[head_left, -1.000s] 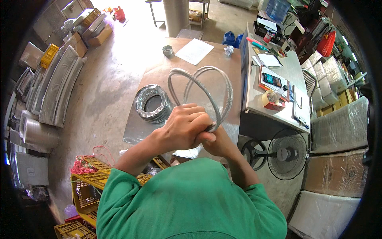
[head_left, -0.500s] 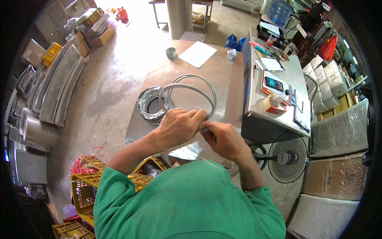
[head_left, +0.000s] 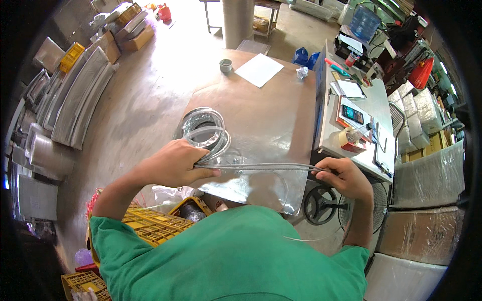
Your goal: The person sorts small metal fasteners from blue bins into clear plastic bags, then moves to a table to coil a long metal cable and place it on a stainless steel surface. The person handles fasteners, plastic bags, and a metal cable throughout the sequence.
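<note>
My left hand (head_left: 175, 163) is closed around a looped grey cable (head_left: 217, 143), its thumb pressed along the strands. From there two or so strands run taut to the right, level above the near part of the table (head_left: 281, 115). At their far right end my right hand (head_left: 346, 176) pinches them between thumb and fingers, out past the table's right edge. Behind the held loops lies a ring-shaped coil in silvery wrap (head_left: 179, 130), partly covered by them. A thin, pale strand (head_left: 314, 239) curves beside my green shirt.
A roll of tape (head_left: 226, 65), a white sheet (head_left: 259, 70) and a crumpled wad (head_left: 302, 72) lie on the table's far part. On the right, a desk (head_left: 326, 120) holds a phone (head_left: 352, 114) and clipboards. A fan (head_left: 376, 200) stands below it; yellow crates (head_left: 155, 226) are near left.
My hands, close together before, have moved wide apart, the left one leftward and the right one rightward. The cable's big loops have shrunk into a tighter bundle, with strands stretched between my hands.
</note>
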### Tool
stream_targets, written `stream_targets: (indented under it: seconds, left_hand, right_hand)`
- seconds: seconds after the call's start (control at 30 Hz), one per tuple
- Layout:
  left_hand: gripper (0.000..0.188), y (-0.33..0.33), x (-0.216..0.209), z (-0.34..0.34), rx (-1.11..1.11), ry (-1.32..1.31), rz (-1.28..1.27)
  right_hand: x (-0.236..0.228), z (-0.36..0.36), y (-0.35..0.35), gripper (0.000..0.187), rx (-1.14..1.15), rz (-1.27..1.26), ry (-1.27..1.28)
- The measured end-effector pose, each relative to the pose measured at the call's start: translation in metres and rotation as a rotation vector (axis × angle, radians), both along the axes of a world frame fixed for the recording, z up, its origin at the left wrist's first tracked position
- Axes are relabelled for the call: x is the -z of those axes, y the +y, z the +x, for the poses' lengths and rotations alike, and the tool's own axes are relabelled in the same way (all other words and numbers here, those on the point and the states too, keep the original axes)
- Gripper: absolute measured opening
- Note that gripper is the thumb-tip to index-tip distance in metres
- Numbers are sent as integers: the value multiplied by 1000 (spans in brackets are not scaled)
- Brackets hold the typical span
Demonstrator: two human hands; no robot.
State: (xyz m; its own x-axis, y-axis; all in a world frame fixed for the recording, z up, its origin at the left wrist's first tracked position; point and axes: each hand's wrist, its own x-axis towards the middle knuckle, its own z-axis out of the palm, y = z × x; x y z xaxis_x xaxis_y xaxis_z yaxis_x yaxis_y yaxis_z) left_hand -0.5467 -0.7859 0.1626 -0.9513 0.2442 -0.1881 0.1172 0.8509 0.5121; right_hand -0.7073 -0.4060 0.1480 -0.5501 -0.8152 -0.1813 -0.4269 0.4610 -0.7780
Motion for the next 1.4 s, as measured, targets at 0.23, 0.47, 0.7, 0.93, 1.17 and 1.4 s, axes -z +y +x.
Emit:
stream_targets:
  seconds: [0.23,0.47,0.7,0.93,1.17,1.4]
  left_hand:
    - [50,-39,12,38,-258,-92,1307]
    - [52,-2,72,49,-185,-341,1940]
    - [53,31,50,52,175,50,2201]
    - [46,-37,-26,82,142,304,1892]
    - [47,16,35,76,135,64,2192]
    - [47,91,76,10,132,-203,2495]
  right_hand:
    - [69,-26,44,26,142,72,-286]
    - [90,-30,16,24,212,76,391]
    - [143,-61,-10,28,109,-236,278]
    - [130,-56,-40,25,-124,-149,432]
    - [129,-72,-63,44,290,-461,-580]
    - [127,-2,-172,41,490,-1293,-1357]
